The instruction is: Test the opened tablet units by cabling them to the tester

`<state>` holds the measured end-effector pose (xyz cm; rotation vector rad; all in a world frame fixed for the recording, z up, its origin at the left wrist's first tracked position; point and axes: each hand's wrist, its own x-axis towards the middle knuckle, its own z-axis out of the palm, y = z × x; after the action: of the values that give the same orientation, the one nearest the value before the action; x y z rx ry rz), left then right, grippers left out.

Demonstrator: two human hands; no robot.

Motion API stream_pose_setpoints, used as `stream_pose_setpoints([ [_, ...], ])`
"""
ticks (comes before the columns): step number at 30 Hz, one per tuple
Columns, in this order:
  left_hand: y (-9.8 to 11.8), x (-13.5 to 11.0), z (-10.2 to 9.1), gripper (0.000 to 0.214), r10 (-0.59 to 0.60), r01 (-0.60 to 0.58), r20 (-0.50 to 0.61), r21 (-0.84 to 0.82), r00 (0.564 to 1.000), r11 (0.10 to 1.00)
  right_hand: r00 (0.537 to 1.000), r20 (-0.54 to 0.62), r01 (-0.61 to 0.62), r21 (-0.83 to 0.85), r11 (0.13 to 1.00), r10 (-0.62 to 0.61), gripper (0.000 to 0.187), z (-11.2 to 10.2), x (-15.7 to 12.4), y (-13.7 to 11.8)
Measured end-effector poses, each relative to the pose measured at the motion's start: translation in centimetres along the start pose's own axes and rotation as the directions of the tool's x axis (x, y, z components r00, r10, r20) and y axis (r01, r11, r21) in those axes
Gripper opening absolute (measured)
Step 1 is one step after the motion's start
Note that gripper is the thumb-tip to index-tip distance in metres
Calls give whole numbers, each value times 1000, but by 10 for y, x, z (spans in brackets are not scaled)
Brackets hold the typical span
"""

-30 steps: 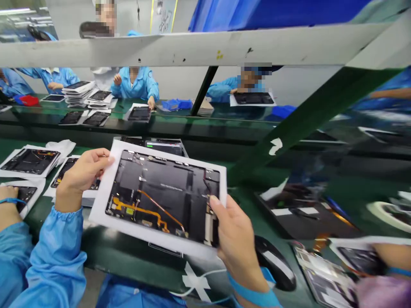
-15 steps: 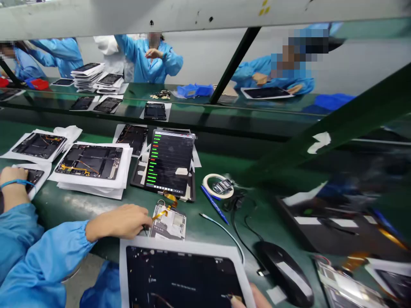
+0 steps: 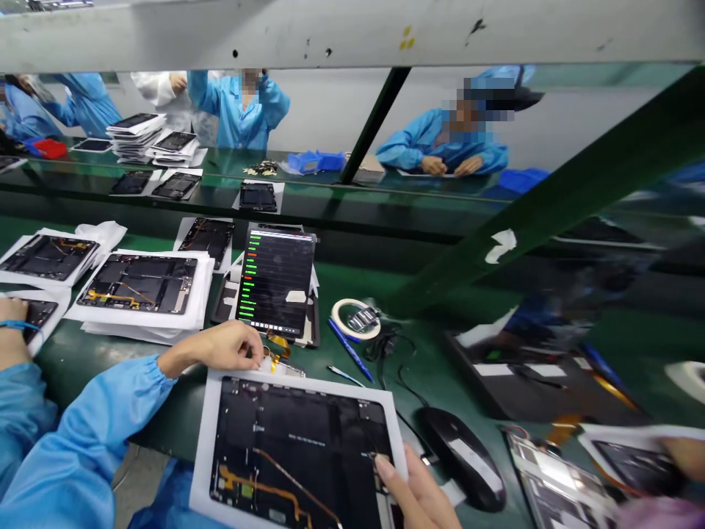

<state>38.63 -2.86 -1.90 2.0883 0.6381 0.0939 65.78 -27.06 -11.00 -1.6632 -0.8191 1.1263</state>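
Basically, the tablet shell (image 3: 313, 448) on its white sheet (image 3: 202, 463) is held low in front, by the bench's near edge, by the right hand (image 3: 421, 492): right edge pinched, thumb on top, fingers tucked behind. Lower edge is cut off; whether any weight is taken by the green bench (image 3: 352, 275) cannot be told. The left hand (image 3: 228, 345) is bent near the sheet's far left corner, fingers curled close together, beside the partly hidden circuit board (image 3: 289, 370); whether anything is pinched there cannot be told.

For good handling, shell and sheet are probably best gripped as one, as slipping could be caused by pinching paper alone. Thumb pressure should be placed on the rim, off the orange flex cable (image 3: 228, 477). The one-sided hold would likely be steadied by support under the left side. The board's gold ribbon (image 3: 278, 341) should not be snagged, nor the mouse (image 3: 465, 459) bumped.
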Motion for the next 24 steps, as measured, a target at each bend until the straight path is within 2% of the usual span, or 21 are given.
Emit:
stream_pose_setpoints([
  [3,0,4,-2,12,-106,103,-26,-110,994,989,999,-43,5,10,1000,-4,63,7,18,9],
  [5,2,3,2,12,-159,157,3,-160,987,975,1000,-6,-9,-27,1000,9,62,8,23,12],
  [7,4,0,8,10,-200,212,76,-223,977,951,999,29,-24,-147,989,29,62,4,23,11],
  [8,5,-2,11,8,-221,245,123,-248,968,937,1000,9,-22,-244,970,25,63,2,22,9],
  [10,7,-7,15,7,-261,310,212,-245,942,919,989,-109,38,-462,886,-100,67,-1,17,1],
  [12,10,-10,18,9,-302,360,281,-183,911,915,926,-149,184,-624,759,-347,60,4,14,-13],
  [14,12,-11,20,11,-347,401,325,-114,880,909,846,-3,405,-646,647,-533,37,21,13,-32],
  [15,13,-12,22,12,-366,414,332,-88,870,906,821,125,511,-598,618,-558,25,34,15,-42],
  [17,14,-11,25,13,-389,429,324,-59,862,901,776,381,630,-469,618,-502,15,62,24,-61],
  [18,14,-11,27,14,-399,435,315,-50,861,899,754,479,647,-426,632,-450,13,75,29,-68],
  [20,13,-10,31,18,-419,447,292,-32,860,894,720,597,643,-382,664,-354,10,96,41,-76],
  [24,9,-8,38,23,-438,463,277,-29,855,886,714,640,625,-401,670,-283,11,112,52,-70],
])
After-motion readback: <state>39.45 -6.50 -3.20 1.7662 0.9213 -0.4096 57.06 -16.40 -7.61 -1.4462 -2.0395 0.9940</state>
